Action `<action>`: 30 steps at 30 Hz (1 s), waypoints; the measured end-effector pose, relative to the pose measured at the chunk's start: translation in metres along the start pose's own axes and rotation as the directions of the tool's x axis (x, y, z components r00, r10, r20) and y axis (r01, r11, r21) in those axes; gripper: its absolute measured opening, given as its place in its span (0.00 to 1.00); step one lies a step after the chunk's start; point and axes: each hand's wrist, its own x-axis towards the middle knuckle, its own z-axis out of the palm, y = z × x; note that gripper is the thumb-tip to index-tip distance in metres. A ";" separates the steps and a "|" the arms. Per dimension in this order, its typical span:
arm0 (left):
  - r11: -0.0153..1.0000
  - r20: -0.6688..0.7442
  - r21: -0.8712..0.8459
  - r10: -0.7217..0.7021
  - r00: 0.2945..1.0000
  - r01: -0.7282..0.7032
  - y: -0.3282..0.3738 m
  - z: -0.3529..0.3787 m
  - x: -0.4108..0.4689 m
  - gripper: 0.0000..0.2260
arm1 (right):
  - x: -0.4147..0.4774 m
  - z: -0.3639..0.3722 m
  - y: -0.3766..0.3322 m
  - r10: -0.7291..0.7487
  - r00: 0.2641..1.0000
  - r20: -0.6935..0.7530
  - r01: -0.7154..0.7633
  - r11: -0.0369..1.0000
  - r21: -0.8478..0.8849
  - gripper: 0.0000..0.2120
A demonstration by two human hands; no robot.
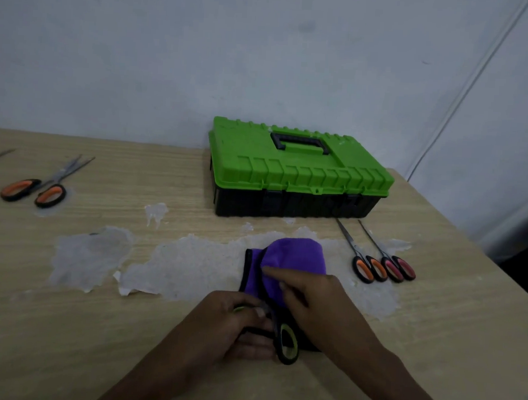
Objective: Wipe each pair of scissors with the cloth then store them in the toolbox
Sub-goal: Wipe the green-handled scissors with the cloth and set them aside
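scissors (pixel 288 343) clamped in left grip (pixel 230 324), near tabletop (pixel 94 328) edge | cloth (pixel 293 257) pinched over blades by right grip (pixel 315 299)

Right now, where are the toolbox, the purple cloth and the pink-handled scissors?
toolbox (pixel 301 174): head view, on the front part of its green lid.
purple cloth (pixel 296 257): head view, on its raised fold.
pink-handled scissors (pixel 392 269): head view, on one handle loop.

Toolbox (pixel 298 171) at table's (pixel 93 344) back, cloth (pixel 296 260) before it, two scissors pairs (pixel 378 270) rightward, another pair (pixel 50 195) far left.
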 end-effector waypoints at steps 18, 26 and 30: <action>0.999 -0.034 0.041 0.034 0.999 -0.032 -0.006 0.001 -0.003 0.08 | 0.028 0.011 0.002 -0.046 0.986 0.161 0.083 0.970 -0.228 0.22; 0.999 -0.054 0.032 0.032 0.998 -0.031 -0.004 0.000 -0.006 0.07 | -0.007 -0.011 0.002 -0.026 0.999 -0.030 0.024 0.997 -0.070 0.16; 0.998 -0.047 0.054 0.040 0.998 -0.037 -0.005 0.000 -0.003 0.07 | -0.028 0.007 0.001 -0.123 0.989 0.078 0.131 0.986 -0.101 0.22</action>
